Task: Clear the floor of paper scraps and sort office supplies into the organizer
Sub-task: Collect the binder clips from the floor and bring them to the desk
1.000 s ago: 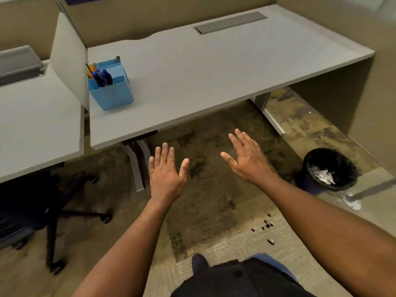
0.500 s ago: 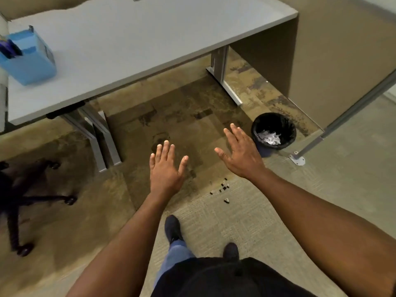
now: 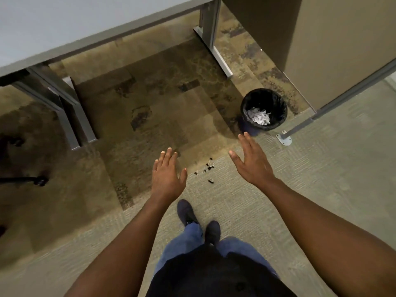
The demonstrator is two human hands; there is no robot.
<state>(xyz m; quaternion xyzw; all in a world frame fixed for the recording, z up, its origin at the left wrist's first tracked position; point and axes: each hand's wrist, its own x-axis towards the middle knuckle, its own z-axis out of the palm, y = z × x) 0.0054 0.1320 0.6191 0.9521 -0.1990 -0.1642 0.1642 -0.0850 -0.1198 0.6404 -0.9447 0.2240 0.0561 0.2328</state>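
Both hands spread and holding nothing above the floor; small clips lie scattered between them.

Left hand [image 3: 168, 176] is held palm down, fingers straight and slightly apart. Right hand [image 3: 254, 162] is likewise flat with the thumb out, fingers pointing toward 12 o'clock. The small black clips [image 3: 206, 169] lie in a loose cluster on the carpet [image 3: 321, 189], between the two hands. At 1 o'clock from the right hand stands a black bin [image 3: 278, 106] holding white paper scraps [image 3: 258, 117]. The worktop [image 3: 64, 24] edge runs across 11 to 12 o'clock. Two dark shoes [image 3: 187, 212] stand at 6 o'clock.
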